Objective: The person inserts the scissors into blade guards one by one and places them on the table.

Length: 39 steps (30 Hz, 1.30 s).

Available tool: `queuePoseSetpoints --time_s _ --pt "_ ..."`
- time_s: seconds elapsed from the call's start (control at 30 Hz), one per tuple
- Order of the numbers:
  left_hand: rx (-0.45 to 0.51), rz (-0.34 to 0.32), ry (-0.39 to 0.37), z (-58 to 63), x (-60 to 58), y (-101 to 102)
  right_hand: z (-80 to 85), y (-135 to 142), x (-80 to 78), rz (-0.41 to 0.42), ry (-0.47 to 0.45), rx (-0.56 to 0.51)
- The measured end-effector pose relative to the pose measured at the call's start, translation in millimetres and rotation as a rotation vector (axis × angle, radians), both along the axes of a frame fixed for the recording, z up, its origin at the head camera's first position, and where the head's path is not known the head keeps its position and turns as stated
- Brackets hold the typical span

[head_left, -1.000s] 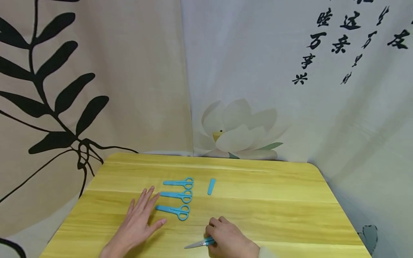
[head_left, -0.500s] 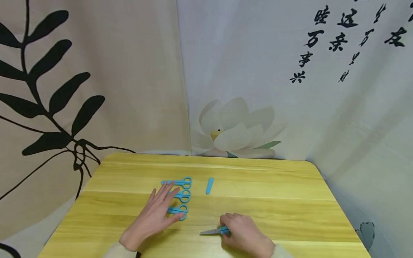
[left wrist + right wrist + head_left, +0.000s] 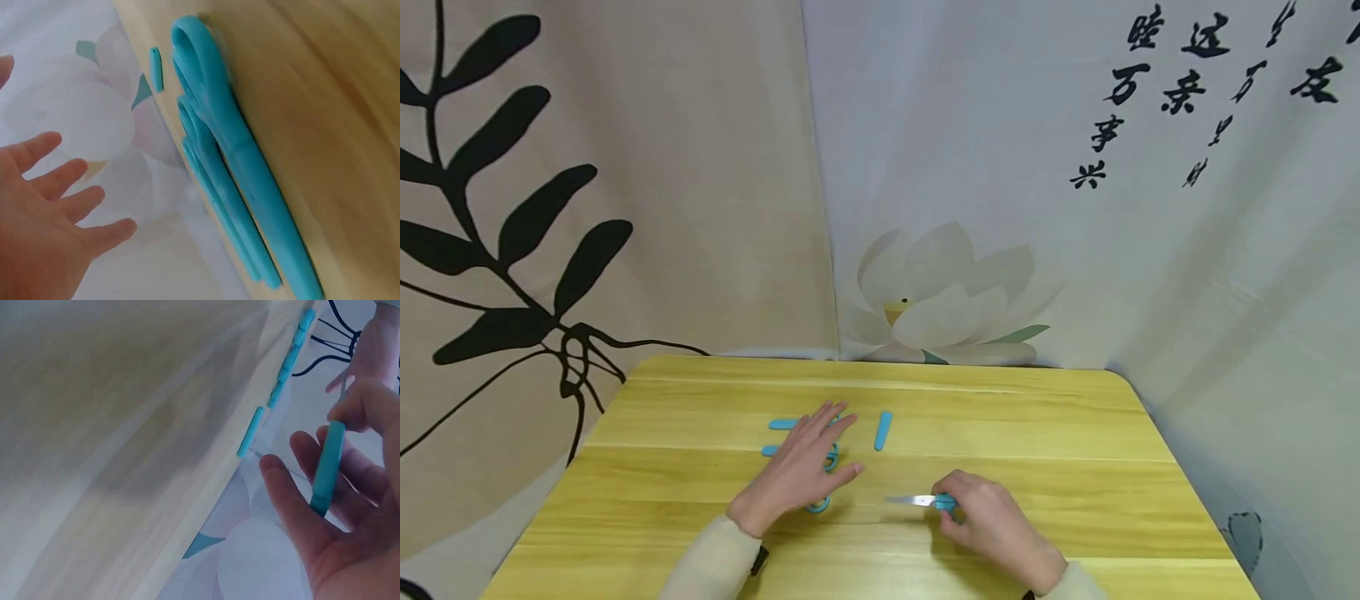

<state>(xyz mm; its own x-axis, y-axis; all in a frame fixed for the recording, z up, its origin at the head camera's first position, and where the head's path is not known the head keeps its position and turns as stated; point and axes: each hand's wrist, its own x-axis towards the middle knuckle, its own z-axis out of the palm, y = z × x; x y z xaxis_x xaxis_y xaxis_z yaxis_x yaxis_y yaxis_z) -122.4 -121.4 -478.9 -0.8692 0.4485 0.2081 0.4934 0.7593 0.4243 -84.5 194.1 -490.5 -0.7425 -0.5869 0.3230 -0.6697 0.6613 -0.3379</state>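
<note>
In the head view, my right hand (image 3: 996, 521) holds a pair of scissors (image 3: 917, 500) by its blue handle, the bare metal blades pointing left. The right wrist view shows the thumb and fingers around that blue handle (image 3: 327, 469). My left hand (image 3: 797, 475) is spread, fingers straight, over a column of three blue scissors with covered blades. It hides much of them: the far pair (image 3: 782, 424), the middle pair (image 3: 832, 457) and the handle of the near pair (image 3: 818, 506) show around it. In the left wrist view, the scissors (image 3: 247, 153) lie beside each other, apart from the fingers.
A loose blue blade cover (image 3: 883, 431) lies to the right of the scissors column. Everything lies on a yellow wood-grain table (image 3: 1060, 450). Behind it hangs a printed curtain (image 3: 985, 167) with a flower, leaves and dark writing.
My right hand has lifted and moved right and away from me with the bare-bladed scissors. My left hand has moved right and forward, from beside the three covered scissors to over them.
</note>
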Motion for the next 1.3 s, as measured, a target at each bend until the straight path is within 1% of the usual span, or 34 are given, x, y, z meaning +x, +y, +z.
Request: queuePoseSetpoints --time_s 0.1,0.27,0.37,0.47,0.53,0.6,0.77,0.9,0.97,1.07,1.3 --pt "0.021 -0.011 0.007 -0.6 -6.5 7 0.8 4 -0.7 -0.016 0.023 -0.022" --pt "0.059 0.029 0.016 -5.5 -16.2 22 -0.2 10 -1.6 -0.022 0.034 -0.034" --pt "0.076 0.043 0.008 -7.3 -21.2 33 -0.6 14 -1.8 -0.025 0.021 -0.046" --pt "0.083 0.047 -0.015 -7.7 -25.8 43 -0.6 18 -2.4 -0.030 0.031 -0.065" --pt "0.072 0.055 -0.036 -8.3 -28.9 49 0.0 21 -3.0 -0.033 0.049 -0.077" --pt "0.066 0.066 -0.072 -9.7 -32.6 54 0.8 24 -3.6 -0.034 0.056 -0.090" --pt "0.048 0.071 -0.149 -16.2 -42.3 63 3.8 31 -5.8 -0.035 0.025 -0.112" --pt "-0.013 0.067 -0.165 -23.9 -47.8 69 5.3 37 -8.5 -0.051 0.006 -0.122" --pt "-0.051 0.067 -0.171 -26.5 -49.0 70 5.6 39 -10.0 -0.060 0.006 -0.123" --pt "-0.080 0.052 -0.172 -28.3 -49.2 73 5.2 41 -11.3 -0.073 0.012 -0.120" --pt "-0.084 0.000 -0.195 -28.5 -49.7 78 6.1 46 -12.6 -0.094 0.016 -0.126"
